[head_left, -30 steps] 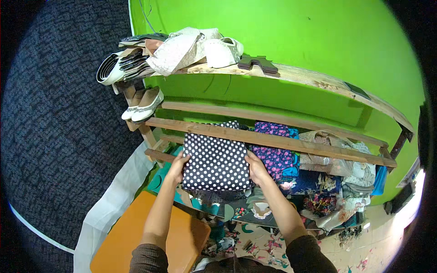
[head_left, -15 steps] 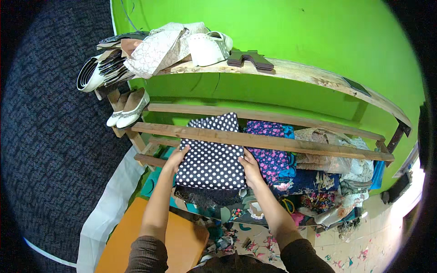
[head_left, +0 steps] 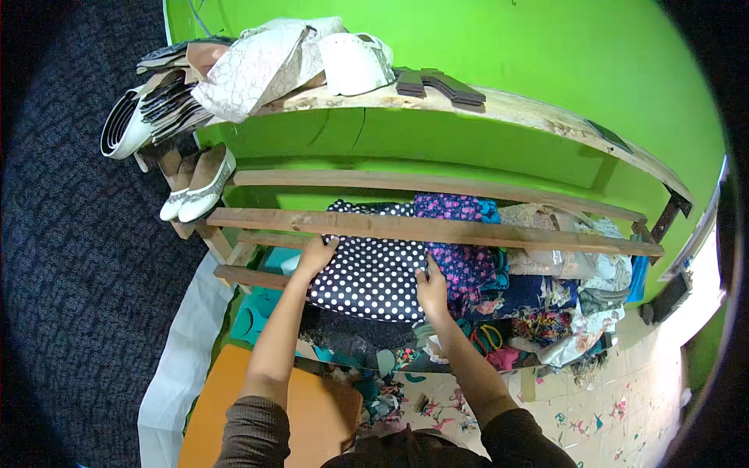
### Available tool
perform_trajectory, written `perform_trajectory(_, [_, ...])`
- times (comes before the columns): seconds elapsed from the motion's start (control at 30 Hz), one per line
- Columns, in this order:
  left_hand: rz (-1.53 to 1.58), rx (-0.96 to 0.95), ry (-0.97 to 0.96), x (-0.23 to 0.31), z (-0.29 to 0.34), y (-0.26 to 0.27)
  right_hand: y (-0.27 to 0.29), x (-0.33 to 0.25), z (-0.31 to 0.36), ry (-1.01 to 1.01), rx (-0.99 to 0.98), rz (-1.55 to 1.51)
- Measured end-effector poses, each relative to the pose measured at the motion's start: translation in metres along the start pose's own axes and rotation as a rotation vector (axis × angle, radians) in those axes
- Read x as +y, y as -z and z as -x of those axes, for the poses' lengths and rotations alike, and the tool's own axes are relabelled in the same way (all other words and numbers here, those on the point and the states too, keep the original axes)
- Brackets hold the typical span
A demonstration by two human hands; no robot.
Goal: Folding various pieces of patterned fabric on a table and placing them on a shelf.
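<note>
A folded black cloth with white polka dots lies on the lower level of a wooden rack, partly hidden by the rack's front rail that crosses above it. My left hand grips its left edge just under that rail, thumb on top. At the right edge, my right hand has its thumb and fingers on the cloth. Touching that side is a folded navy cloth with pink flowers. Dark lacy material shows beneath the near edge of the polka-dot cloth.
Above, a wooden shelf bears white shoe-material pieces and brown cut pieces. White shoes sit at the rack's left end. More folded fabrics fill the right. An orange board is near my left arm; scraps litter the tiled floor.
The polka-dot cloth has settled flatter, its raised far corner now down beside the floral cloth. Both hands have stayed at its sides. The whole view has shifted slightly.
</note>
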State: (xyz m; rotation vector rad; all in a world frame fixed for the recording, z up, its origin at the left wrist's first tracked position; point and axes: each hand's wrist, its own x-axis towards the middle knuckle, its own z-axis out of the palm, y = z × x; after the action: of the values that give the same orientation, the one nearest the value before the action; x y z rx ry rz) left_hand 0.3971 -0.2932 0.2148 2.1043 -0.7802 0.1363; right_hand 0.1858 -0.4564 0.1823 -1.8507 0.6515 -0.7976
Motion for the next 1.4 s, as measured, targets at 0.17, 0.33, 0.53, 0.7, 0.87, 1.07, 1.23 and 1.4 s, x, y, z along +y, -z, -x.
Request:
perform_trajectory(0.17, [0.292,0.072,-0.235,0.001,-0.004,0.004,0.002,-0.019,0.007,0.218,0.097,-0.146])
perform_trajectory(0.33, [-0.023,0.105,-0.139,0.011,-0.004,-0.004,0.004,-0.014,-0.005,0.076,0.040,0.176])
perform_trajectory(0.53, [-0.828,0.194,-0.139,0.025,0.034,-0.003,-0.013,-0.034,0.020,0.593,0.154,0.636])
perform_trajectory(0.7, [-0.640,-0.017,-0.325,0.062,0.060,-0.022,-0.028,-0.042,-0.014,0.533,-0.072,0.701])
perform_trajectory(0.87, [-0.726,-0.218,-0.105,0.044,0.060,-0.046,-0.053,0.000,-0.029,0.447,-0.148,0.789])
perform_trajectory(1.07, [-0.700,0.017,-0.271,0.047,0.072,-0.038,-0.046,-0.010,-0.018,0.561,-0.096,0.834])
perform_trajectory(1.23, [-0.707,0.229,-0.273,0.083,0.149,-0.007,-0.023,-0.037,0.056,0.646,-0.112,0.695])
perform_trajectory(1.4, [-0.803,0.271,0.112,0.064,0.266,0.026,-0.054,-0.052,0.145,0.887,-0.359,0.582])
